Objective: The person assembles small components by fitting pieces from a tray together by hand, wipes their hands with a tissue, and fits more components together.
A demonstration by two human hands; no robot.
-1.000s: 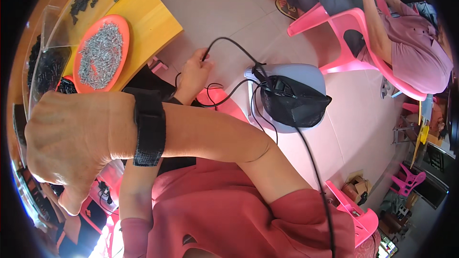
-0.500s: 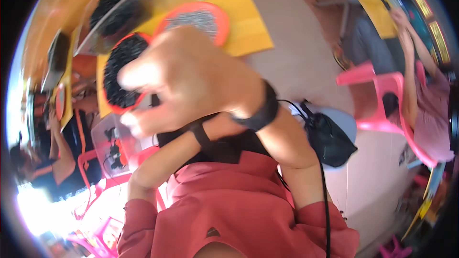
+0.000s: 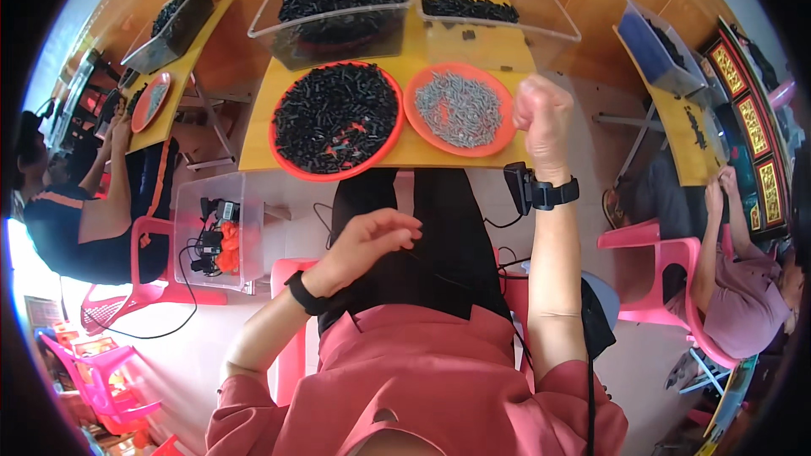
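Note:
My right hand [image 3: 543, 118] is raised in a fist at the right end of the table, beside the orange plate [image 3: 509, 133] of small silvery screws. Whatever it may hold is hidden. Over my lap, my left hand [image 3: 370, 245] has its fingers curled and their tips close together; I cannot make out anything between them. It is below a red-rimmed round tray [image 3: 314, 176], heaped with small black plastic parts [image 3: 334, 110] and a few orange and silvery bits. Both wrists wear black bands, the right one [image 3: 541, 190] with a small black box.
Two clear bins of black parts, one tall [image 3: 338, 42] and one shallower [image 3: 498, 42], stand at the back of the yellow table [image 3: 258, 139]. A clear box [image 3: 182, 245] of black devices is at left. People sit on both sides, on pink chairs [image 3: 659, 257]. Black cables hang nearby.
My hands were crossed, with the right blurred in front of the left; now they are apart, the right out to the right in a fist. The view has swung back square to the table.

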